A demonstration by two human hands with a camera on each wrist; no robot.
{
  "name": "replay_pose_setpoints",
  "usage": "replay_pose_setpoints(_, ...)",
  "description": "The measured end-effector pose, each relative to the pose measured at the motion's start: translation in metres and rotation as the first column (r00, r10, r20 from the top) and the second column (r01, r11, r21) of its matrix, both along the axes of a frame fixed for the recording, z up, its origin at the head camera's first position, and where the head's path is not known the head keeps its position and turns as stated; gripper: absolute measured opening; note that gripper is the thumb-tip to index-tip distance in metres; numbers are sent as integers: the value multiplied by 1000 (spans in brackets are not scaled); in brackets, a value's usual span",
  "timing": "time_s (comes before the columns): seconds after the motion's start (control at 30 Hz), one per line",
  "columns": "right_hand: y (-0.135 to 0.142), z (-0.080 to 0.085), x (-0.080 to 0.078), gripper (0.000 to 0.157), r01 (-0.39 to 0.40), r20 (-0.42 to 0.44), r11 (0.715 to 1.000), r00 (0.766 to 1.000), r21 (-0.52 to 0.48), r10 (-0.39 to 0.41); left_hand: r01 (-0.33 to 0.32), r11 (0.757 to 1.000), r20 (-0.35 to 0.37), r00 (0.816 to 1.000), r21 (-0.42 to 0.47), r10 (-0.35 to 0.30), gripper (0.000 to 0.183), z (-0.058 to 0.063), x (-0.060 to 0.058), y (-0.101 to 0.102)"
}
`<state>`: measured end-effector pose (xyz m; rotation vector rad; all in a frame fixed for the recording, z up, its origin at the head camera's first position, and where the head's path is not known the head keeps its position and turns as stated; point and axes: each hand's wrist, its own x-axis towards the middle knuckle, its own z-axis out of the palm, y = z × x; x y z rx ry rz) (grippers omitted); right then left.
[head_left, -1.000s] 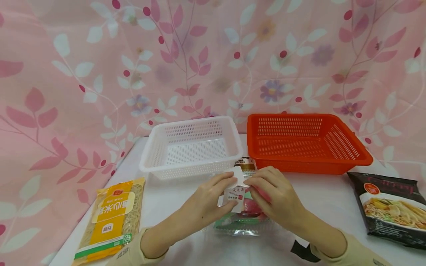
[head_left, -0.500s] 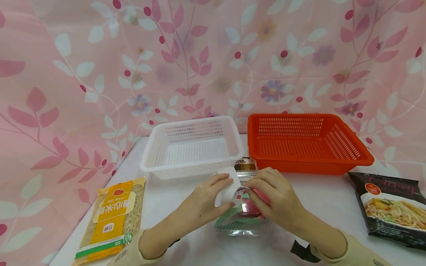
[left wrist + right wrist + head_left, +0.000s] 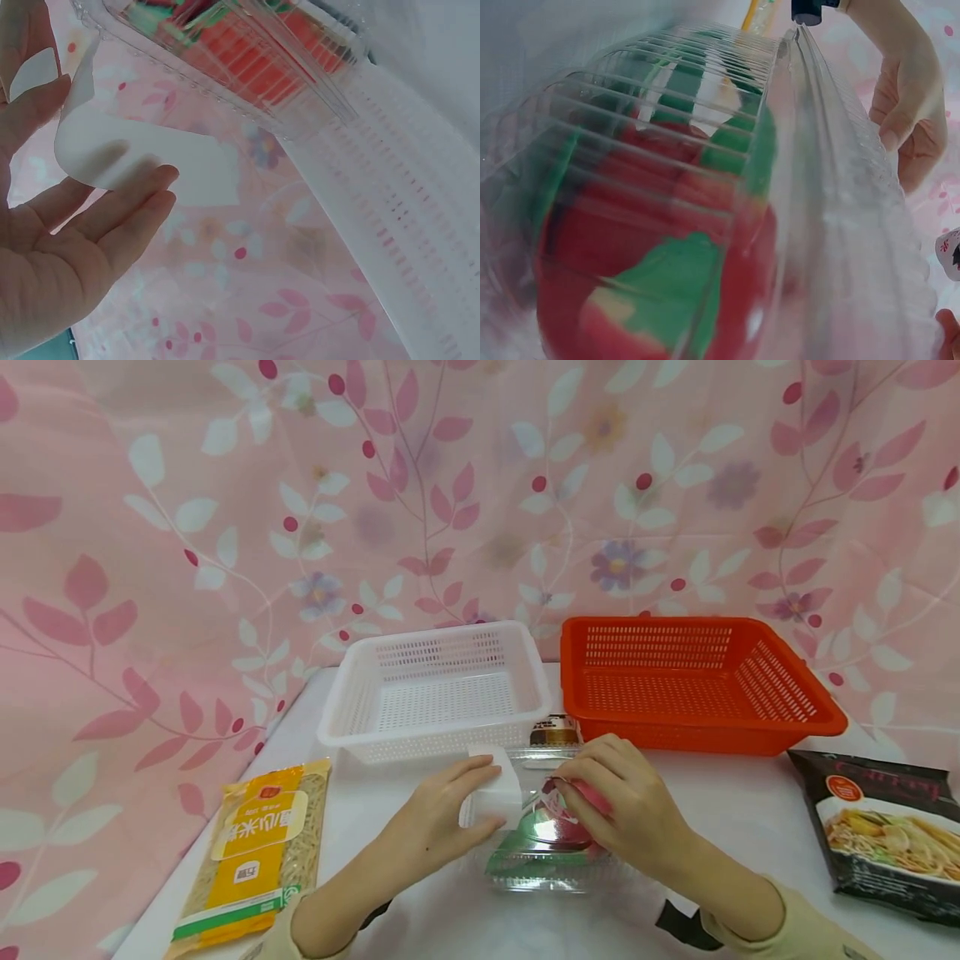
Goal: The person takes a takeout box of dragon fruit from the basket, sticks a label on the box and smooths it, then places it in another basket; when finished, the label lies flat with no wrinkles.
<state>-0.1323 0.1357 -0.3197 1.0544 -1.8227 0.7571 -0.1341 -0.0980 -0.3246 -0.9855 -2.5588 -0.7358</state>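
Observation:
In the head view my left hand (image 3: 442,818) holds a curled white strip of sticker backing paper (image 3: 498,789) between its thumb and fingers. The left wrist view shows the strip (image 3: 142,154) bending down across several fingers. My right hand (image 3: 630,802) pinches a small clear sticker (image 3: 553,800) with dark red print by its upper edge. Below both hands lies a closed clear plastic clamshell box (image 3: 551,883). Red and green contents (image 3: 660,247) show through its ribbed wall in the right wrist view. The sticker hangs over the lid, overlapping it in the head view.
A white basket (image 3: 435,739) and a red basket (image 3: 697,731) stand behind the box. A yellow noodle packet (image 3: 255,852) lies at left, a black noodle packet (image 3: 885,835) at right. Between the baskets sits a brown-labelled item (image 3: 553,729).
The printed sticker has come off the white backing strip and is now in my right fingers. My left hand has drawn the strip away to the left.

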Motion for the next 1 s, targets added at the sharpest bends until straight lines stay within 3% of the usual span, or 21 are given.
replay_pose_setpoints(0.2, 2, -1, 0, 28, 19, 63, 1000, 998, 19, -20, -134, 991, -35, 990, 22, 135, 52, -4, -3, -19)
replay_pose_setpoints(0.37, 3, -2, -2, 29, 40, 90, 998, 995, 39, -43, -209, 976, -70, 974, 57, 213, 50, -6, -7, -38)
replay_pose_setpoints(0.53, 5, -4, -3, 30, 60, 139, 996, 988, 63, -69, -224, 972, -62, 972, 72, 228, 46, -16, -11, -54)
replay_pose_setpoints(0.6, 6, -5, -3, 24, 69, 161, 995, 984, 76, -80, -207, 976, -64, 975, 72, 212, 44, -23, -15, -59)
replay_pose_setpoints(0.7, 8, -6, -4, 7, 74, 173, 993, 981, 88, -88, -201, 978, 5, 979, 54, 201, 40, -33, -21, -65)
replay_pose_setpoints(0.77, 9, -7, -4, 12, 83, 179, 992, 979, 96, -99, -208, 978, 98, 974, 26, 204, 38, -39, -24, -67)
replay_pose_setpoints(0.9, 9, -9, -5, 20, 88, 171, 992, 980, 94, -103, -220, 973, 294, 927, -70, 231, 41, -48, -25, -68)
replay_pose_setpoints(1.0, 10, -10, -6, 22, 97, 175, 990, 978, 99, -114, -211, 966, 391, 885, -149, 253, 43, -52, -26, -68)
